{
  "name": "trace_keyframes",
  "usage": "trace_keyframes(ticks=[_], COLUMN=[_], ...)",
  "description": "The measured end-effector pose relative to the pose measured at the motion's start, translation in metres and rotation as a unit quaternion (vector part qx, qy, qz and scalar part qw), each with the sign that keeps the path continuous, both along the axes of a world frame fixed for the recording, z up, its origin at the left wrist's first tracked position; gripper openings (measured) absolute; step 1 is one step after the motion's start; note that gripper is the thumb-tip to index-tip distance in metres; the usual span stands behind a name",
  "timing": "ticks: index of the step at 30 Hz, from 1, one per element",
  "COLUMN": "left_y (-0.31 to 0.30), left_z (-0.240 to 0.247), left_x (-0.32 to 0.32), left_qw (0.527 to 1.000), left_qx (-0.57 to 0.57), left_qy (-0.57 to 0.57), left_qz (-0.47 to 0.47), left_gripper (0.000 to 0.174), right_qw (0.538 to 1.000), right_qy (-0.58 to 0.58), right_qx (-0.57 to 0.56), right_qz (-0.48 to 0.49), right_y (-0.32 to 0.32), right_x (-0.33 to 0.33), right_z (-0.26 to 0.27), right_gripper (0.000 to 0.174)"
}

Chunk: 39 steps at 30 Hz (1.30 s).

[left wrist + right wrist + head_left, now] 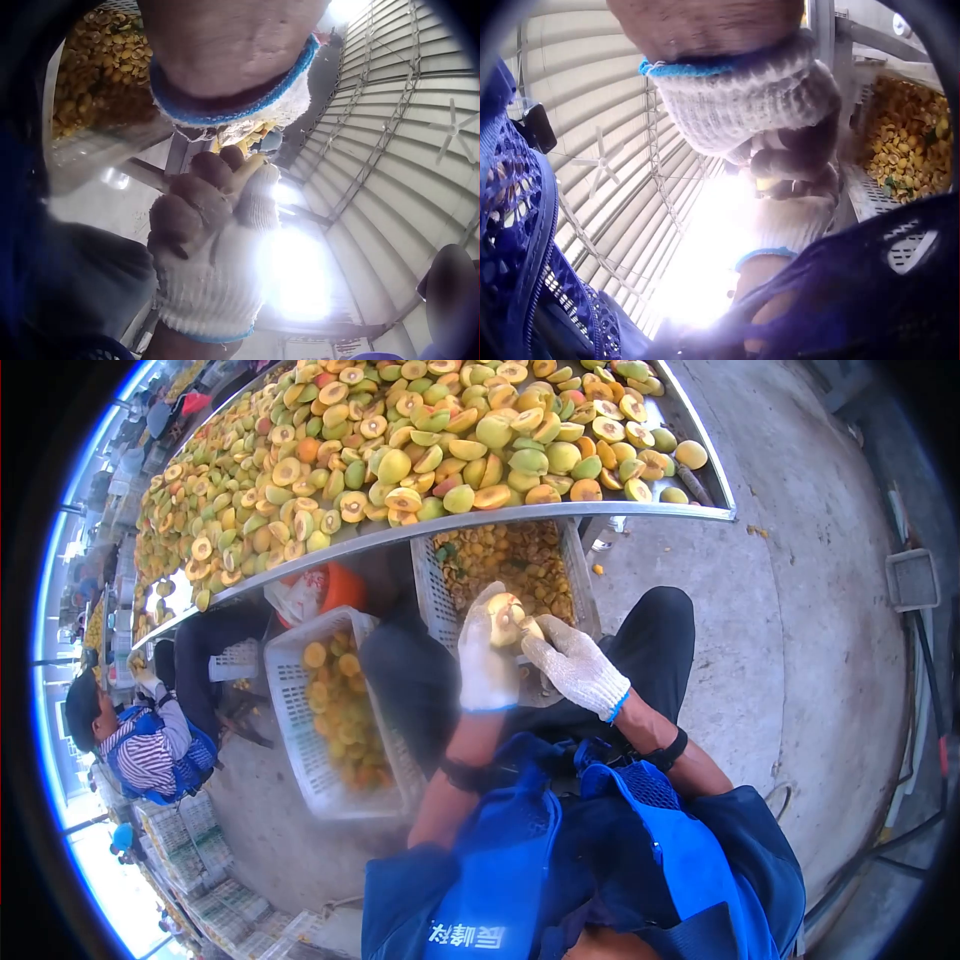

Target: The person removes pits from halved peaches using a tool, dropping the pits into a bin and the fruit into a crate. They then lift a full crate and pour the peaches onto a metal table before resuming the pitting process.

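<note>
In the head view a cut yellow fruit half (506, 620) rests in the gloved left hand (489, 657), its brown centre showing. The gloved right hand (580, 669) pinches a small pale piece (533, 628) against that fruit, thumb and fingers curled. Both hands are together above a crate of small yellow-brown pieces (500, 565). In the left wrist view the right hand (214, 247) has its fingers bent around a yellowish piece (249, 171). Glove and glare hide most of the fruit in the right wrist view.
A metal-edged table (440, 526) heaped with halved fruit lies ahead. At the left stand a white crate (290, 710) with yellow fruit and an orange bucket (343, 588). Another person in a blue vest (190, 768) sits far left. Stacked crates (185, 840) stand behind.
</note>
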<state>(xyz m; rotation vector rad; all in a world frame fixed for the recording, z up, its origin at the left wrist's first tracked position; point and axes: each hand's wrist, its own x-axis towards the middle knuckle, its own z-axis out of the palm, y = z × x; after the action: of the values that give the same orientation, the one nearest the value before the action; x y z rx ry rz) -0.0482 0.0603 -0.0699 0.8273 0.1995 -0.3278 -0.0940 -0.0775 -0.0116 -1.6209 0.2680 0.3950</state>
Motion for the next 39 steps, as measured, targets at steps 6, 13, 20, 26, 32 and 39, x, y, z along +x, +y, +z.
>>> trace_keyframes(ticks=[6, 13, 20, 26, 32, 39], left_y=[-0.005, -0.013, -0.015, -0.021, -0.024, -0.017], left_z=[-0.005, 0.006, 0.021, 0.028, 0.032, 0.031], left_x=[-0.002, -0.004, -0.002, -0.006, -0.002, 0.005], left_qw=[0.997, 0.991, 0.988, 0.987, 0.98, 0.982], left_qx=[-0.051, -0.026, 0.091, 0.114, 0.172, 0.19], left_qy=[0.02, 0.05, 0.039, 0.036, 0.02, -0.017], left_qz=[0.054, 0.119, 0.119, 0.108, 0.099, 0.017], left_gripper=[0.043, 0.054, 0.046, 0.038, 0.038, 0.039], right_qw=[0.995, 0.992, 0.999, 0.999, 0.998, 0.993], right_qy=[-0.035, -0.056, -0.03, -0.045, -0.043, 0.054], right_qx=[-0.088, -0.109, -0.022, -0.003, 0.044, 0.091], right_qz=[0.022, 0.014, 0.019, 0.002, 0.034, 0.05], right_y=[0.005, 0.015, 0.019, 0.018, 0.01, 0.006], right_x=[0.0, -0.008, -0.008, -0.012, -0.012, -0.015], right_z=[-0.019, -0.024, -0.02, -0.033, -0.032, -0.014], right_gripper=[0.032, 0.039, 0.042, 0.037, 0.036, 0.038])
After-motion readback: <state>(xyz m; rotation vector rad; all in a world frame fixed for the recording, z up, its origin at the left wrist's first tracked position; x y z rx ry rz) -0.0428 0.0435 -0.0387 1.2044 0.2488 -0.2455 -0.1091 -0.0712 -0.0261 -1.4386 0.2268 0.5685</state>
